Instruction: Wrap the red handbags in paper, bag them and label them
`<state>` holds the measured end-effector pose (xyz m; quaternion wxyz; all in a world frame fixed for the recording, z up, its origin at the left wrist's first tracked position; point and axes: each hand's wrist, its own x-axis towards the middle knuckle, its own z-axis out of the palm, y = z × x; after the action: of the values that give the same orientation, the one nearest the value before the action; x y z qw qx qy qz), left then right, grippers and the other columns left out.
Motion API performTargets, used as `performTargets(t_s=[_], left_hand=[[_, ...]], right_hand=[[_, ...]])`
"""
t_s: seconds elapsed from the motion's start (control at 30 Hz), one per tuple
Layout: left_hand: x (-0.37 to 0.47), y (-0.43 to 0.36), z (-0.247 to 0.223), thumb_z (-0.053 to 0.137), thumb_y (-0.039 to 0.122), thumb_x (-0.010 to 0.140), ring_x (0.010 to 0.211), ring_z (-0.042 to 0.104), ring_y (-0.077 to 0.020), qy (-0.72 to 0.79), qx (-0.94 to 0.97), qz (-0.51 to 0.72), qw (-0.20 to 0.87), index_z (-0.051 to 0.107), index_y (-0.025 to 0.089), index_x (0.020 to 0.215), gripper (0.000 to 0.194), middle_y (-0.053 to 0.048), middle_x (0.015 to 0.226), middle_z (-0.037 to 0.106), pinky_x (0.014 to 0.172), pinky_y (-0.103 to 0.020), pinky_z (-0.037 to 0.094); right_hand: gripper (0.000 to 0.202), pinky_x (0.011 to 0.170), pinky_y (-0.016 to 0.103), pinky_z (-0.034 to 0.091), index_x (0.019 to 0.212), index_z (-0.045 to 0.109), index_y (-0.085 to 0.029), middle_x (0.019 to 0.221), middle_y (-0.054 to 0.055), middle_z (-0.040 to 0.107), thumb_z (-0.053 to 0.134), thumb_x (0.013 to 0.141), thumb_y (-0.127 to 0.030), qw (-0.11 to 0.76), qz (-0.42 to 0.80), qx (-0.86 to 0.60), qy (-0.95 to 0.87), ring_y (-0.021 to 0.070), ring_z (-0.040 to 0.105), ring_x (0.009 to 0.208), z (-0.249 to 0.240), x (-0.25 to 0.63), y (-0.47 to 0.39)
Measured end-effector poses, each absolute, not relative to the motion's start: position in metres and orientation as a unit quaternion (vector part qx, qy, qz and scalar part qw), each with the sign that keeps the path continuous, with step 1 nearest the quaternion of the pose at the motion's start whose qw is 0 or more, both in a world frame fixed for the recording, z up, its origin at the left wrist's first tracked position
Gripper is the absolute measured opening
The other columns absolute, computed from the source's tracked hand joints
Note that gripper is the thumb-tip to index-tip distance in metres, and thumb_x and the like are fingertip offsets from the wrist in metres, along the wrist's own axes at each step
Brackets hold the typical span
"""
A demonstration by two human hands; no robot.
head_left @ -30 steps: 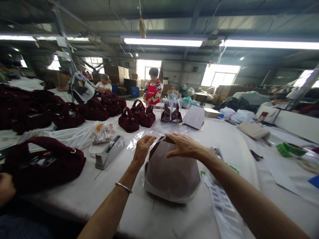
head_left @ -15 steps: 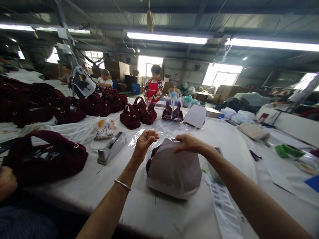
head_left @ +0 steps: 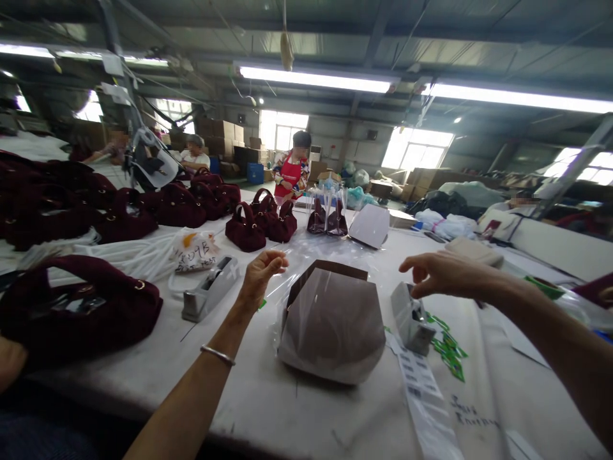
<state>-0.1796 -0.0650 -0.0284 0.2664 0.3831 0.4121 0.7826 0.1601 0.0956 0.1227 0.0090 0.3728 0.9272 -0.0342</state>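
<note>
On the table (head_left: pixel 258 396), a bump could tip the wrapped grey card (head_left: pixel 332 322); left hand (head_left: pixel 258 276) has fingers together, right hand (head_left: pixel 443 273) has them apart.

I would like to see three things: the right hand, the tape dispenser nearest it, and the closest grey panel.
Right hand (head_left: pixel 440 273): head view, middle of the hand.
Tape dispenser (head_left: pixel 408 319): head view, side of its body.
Grey panel (head_left: pixel 332 326): head view, broad near face.

Dim overall; windows (head_left: pixel 426 152) (blown white) and at least 2 ceiling tubes (head_left: pixel 316 79) glare; edges look stretched.
</note>
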Motion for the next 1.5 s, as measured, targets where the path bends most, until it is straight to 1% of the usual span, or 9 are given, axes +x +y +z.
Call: performTargets(t_s=[0.1,0.2,0.33,0.47,0.67,0.9,1.13,1.4,1.5], left_hand=[[-0.183,-0.062,-0.025,0.084,0.045,0.067,0.067,0.059,-0.0138,0.43,0.395,0.776,0.237,0.069,0.016,0.077,0.034,-0.001,0.07,0.065,0.067,-0.026,0.049],[-0.184,-0.062,-0.021,0.084,0.042,0.067,0.068,0.058,-0.0132,0.441,0.423,0.753,0.243,0.071,0.017,0.084,0.032,0.0,0.073,0.066,0.067,-0.026,0.048],[-0.185,-0.064,-0.018,0.084,0.04,0.067,0.065,0.054,-0.0119,0.458,0.439,0.737,0.233,0.069,0.017,0.076,0.028,0.001,0.068,0.062,0.065,-0.024,0.045],[-0.184,-0.064,-0.021,0.081,0.043,0.071,0.074,0.059,-0.0139,0.427,0.417,0.773,0.217,0.064,0.018,0.076,0.031,0.0,0.075,0.064,0.073,-0.026,0.05],[-0.179,-0.065,-0.028,0.071,0.056,0.079,0.069,0.066,-0.0155,0.407,0.384,0.792,0.243,0.049,0.021,0.085,0.042,0.0,0.077,0.068,0.07,-0.029,0.053],[-0.181,-0.071,-0.037,0.076,0.062,0.074,0.081,0.069,-0.0187,0.402,0.416,0.781,0.233,0.055,0.018,0.109,0.06,-0.004,0.085,0.072,0.081,-0.032,0.052],[-0.18,-0.063,-0.042,0.076,0.051,0.078,0.083,0.066,-0.0181,0.45,0.412,0.763,0.215,0.067,0.017,0.08,0.035,-0.005,0.085,0.071,0.086,-0.032,0.05],[-0.169,-0.053,-0.047,0.064,0.062,0.084,0.057,0.058,-0.0134,0.441,0.35,0.799,0.211,0.051,0.021,0.081,0.043,0.003,0.064,0.061,0.062,-0.026,0.046],[-0.161,-0.051,-0.048,0.059,0.066,0.086,0.05,0.046,-0.0118,0.428,0.373,0.8,0.197,0.053,0.022,0.089,0.045,0.006,0.057,0.049,0.055,-0.024,0.038]], right_hand=[[0.009,0.073,0.042,0.049,0.075,0.079,-0.03,0.084,0.004,0.074,0.077,0.07,-0.038,-0.017,-0.007,0.331,0.943,0.0281,0.068,0.077,0.116,0.179,0.097],[0.02,0.097,0.055,0.044,0.066,0.076,-0.03,0.114,0.006,0.071,0.076,0.075,-0.047,-0.131,0.002,0.281,0.951,0.0364,0.062,0.109,0.102,0.192,0.094],[0.035,0.108,0.058,0.041,0.093,0.075,-0.027,0.144,0.008,0.055,0.08,0.071,-0.055,-0.286,-0.155,0.299,0.897,0.0376,0.05,0.13,0.077,0.203,0.092],[0.084,0.097,0.051,0.052,0.136,0.056,-0.023,0.129,0.017,0.066,0.087,0.064,-0.054,-0.347,-0.378,0.349,0.784,0.0347,0.061,0.118,0.048,0.202,0.098],[0.049,0.089,0.046,0.053,0.08,0.075,-0.018,0.093,0.013,0.076,0.087,0.059,-0.061,-0.396,-0.43,0.368,0.723,0.0307,0.069,0.092,0.029,0.194,0.102],[0.084,0.1,0.054,0.049,0.127,0.065,-0.026,0.13,0.017,0.066,0.081,0.058,-0.072,-0.351,-0.527,0.268,0.726,0.0365,0.059,0.123,0.013,0.207,0.09],[0.037,0.083,0.036,0.052,0.078,0.073,-0.02,0.086,0.006,0.073,0.085,0.067,-0.053,-0.392,-0.452,0.334,0.728,0.0227,0.065,0.085,0.006,0.184,0.081],[0.045,0.038,0.024,0.03,0.084,0.06,-0.023,0.085,0.005,0.073,0.078,0.071,-0.061,-0.48,-0.48,0.379,0.628,0.0095,0.042,0.045,0.001,0.185,0.08],[0.046,0.051,0.031,0.051,0.081,0.054,-0.024,0.099,0.008,0.075,0.079,0.07,-0.06,-0.436,-0.562,0.355,0.607,0.0158,0.061,0.058,0.003,0.187,0.074]])
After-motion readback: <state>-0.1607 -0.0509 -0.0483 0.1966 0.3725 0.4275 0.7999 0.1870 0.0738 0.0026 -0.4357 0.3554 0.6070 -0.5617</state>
